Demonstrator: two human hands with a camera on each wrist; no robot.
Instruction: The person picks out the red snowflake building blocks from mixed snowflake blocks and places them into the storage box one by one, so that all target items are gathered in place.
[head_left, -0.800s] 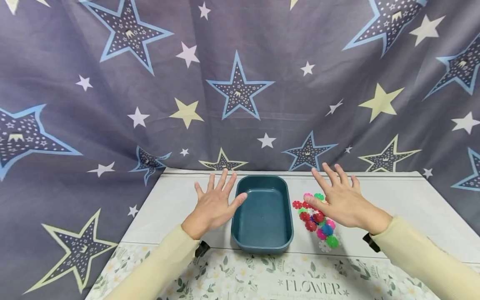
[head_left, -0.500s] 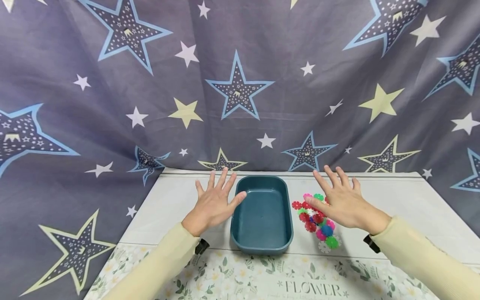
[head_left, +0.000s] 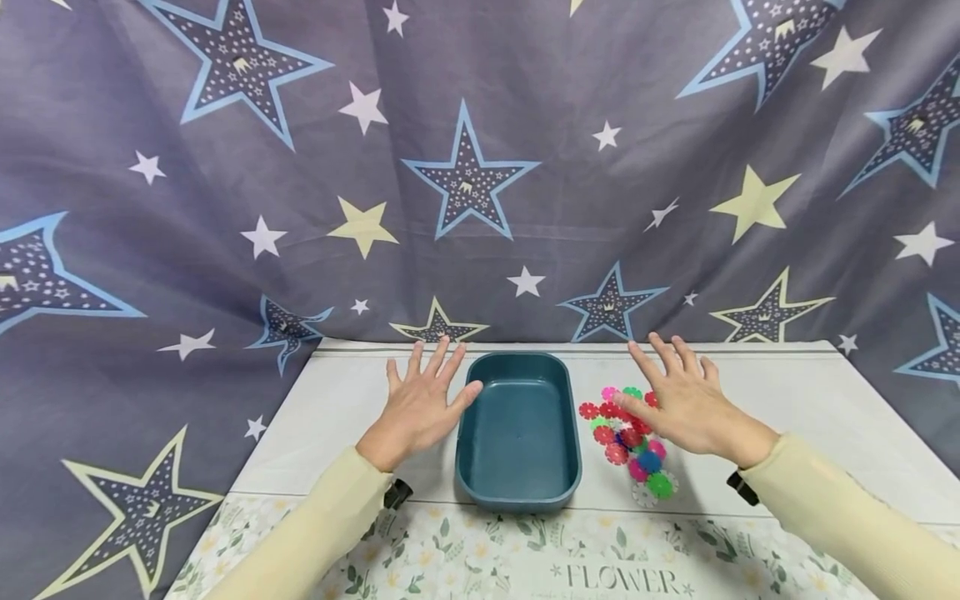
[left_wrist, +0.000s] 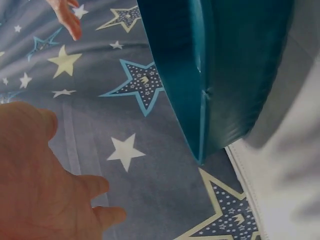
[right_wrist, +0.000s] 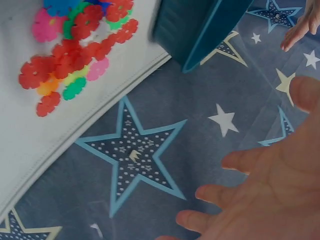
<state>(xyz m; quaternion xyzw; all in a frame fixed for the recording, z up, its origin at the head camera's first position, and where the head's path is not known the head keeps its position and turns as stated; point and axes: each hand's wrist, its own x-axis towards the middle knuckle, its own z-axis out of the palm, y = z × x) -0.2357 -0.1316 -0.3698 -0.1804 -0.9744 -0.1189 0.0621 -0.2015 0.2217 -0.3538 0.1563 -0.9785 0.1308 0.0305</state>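
From my head camera, at the centre of the white table (head_left: 810,400), sits a teal tray (head_left: 519,433), and my left hand (head_left: 415,408) hovers at its 9 o'clock with all five fingers spread flat, palm down, the thumb tip just beside the tray's left rim; whether it touches I cannot tell. At the tray's 3 o'clock lies a heap of coloured flower-shaped plastic pieces (head_left: 628,442), red, pink, green and blue, and my right hand (head_left: 686,404) is spread above the far part of that heap, fingers straight and apart, holding nothing. Cream sleeves (head_left: 315,533) cover both my forearms, a floral cloth printed FLOWER (head_left: 622,575) runs along the table's near edge at 6 o'clock, and a grey-blue star-patterned backdrop (head_left: 480,167) hangs at 12 o'clock. Seen from my left wrist, the palm and relaxed fingers of my left hand (left_wrist: 45,185) fill the 7 o'clock corner, gripping nothing, with the tray's (left_wrist: 225,70) outer wall at 1 o'clock, apart from the fingers, and the star backdrop (left_wrist: 135,145) between them. Seen from my right wrist, my right hand (right_wrist: 270,200) lies at 5 o'clock with fingers straight and separated, empty; the flower pieces (right_wrist: 75,50) are at 10 o'clock on the white table (right_wrist: 25,145), well apart from the fingertips, and a corner of the tray (right_wrist: 200,30) shows at 12 o'clock.
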